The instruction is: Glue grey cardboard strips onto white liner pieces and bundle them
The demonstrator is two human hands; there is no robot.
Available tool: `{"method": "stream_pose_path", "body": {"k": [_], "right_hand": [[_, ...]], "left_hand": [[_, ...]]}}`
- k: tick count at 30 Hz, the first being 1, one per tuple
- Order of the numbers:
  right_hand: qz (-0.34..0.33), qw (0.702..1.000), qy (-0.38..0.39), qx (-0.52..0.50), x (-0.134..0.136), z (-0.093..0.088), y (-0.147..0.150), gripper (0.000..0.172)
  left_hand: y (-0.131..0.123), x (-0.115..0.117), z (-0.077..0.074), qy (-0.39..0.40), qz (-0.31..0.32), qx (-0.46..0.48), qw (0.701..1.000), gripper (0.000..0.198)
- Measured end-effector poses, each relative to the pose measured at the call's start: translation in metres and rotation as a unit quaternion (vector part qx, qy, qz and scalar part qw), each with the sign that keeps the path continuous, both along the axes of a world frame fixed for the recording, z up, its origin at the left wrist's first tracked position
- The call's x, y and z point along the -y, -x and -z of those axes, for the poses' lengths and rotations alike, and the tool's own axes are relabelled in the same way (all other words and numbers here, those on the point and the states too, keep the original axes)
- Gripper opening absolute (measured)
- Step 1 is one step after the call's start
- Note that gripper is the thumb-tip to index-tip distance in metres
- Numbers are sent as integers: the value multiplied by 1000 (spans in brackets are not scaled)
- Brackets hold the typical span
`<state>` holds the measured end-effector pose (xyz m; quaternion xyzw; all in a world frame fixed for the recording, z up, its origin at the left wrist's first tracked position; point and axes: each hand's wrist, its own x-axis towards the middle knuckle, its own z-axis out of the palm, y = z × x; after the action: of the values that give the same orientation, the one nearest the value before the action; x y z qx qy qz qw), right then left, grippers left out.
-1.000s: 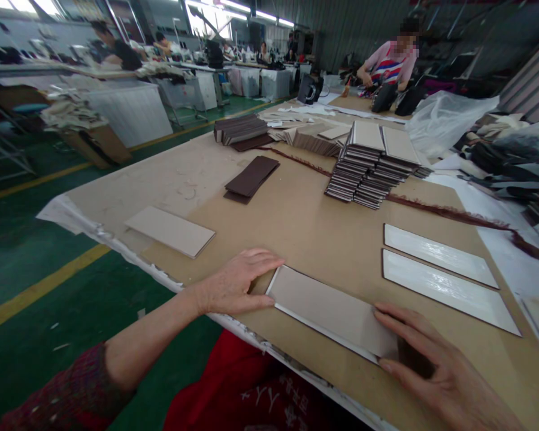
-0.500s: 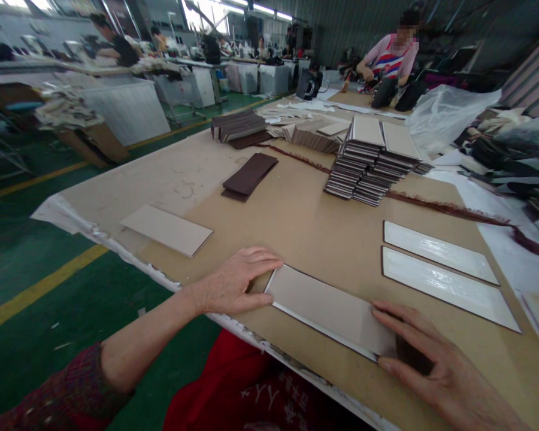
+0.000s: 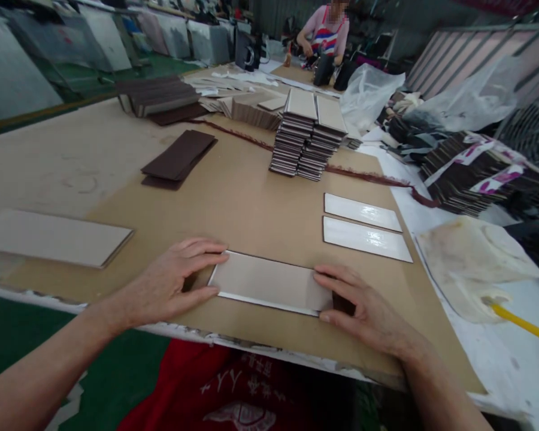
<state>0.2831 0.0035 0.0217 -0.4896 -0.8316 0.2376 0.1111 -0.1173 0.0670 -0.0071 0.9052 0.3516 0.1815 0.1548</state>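
Observation:
A long beige rectangular panel (image 3: 269, 282) lies flat on the cardboard-covered table (image 3: 242, 197) near its front edge. My left hand (image 3: 170, 281) clasps the panel's left end, thumb at the near edge and fingers over the far corner. At the right end my right hand (image 3: 363, 305) grips it the same way. Two glossy white panels (image 3: 363, 224) lie side by side just beyond my right hand.
A beige panel (image 3: 54, 237) lies at the left. Dark brown sheets (image 3: 177, 157) and a tall stack of panels (image 3: 308, 134) stand further back. A lumpy white mass (image 3: 474, 263) with a yellow stick (image 3: 523, 323) sits at the right. A person (image 3: 326, 39) works at the far end.
The view has swung right and down, so the table's right side now shows. Both hands stay on the ends of the beige panel, which lies in the same place.

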Motion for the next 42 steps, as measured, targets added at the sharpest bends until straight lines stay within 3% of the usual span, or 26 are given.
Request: {"method": "stream_pose_path", "body": {"k": [28, 33, 38, 42], "right_hand": [[-63, 993, -70, 71, 10, -4, 4, 52], [-51, 990, -71, 112, 11, -9, 9, 49], [-40, 986, -74, 145, 13, -19, 29, 50], [-39, 975, -97, 194, 15, -24, 52, 65]], "left_hand": [[1, 0, 3, -3, -1, -25, 1000, 56], [-1, 2, -3, -22, -2, -27, 999, 51], [-5, 0, -17, -58, 44, -108, 991, 47], [-22, 6, -30, -103, 68, -166, 978, 63]]}}
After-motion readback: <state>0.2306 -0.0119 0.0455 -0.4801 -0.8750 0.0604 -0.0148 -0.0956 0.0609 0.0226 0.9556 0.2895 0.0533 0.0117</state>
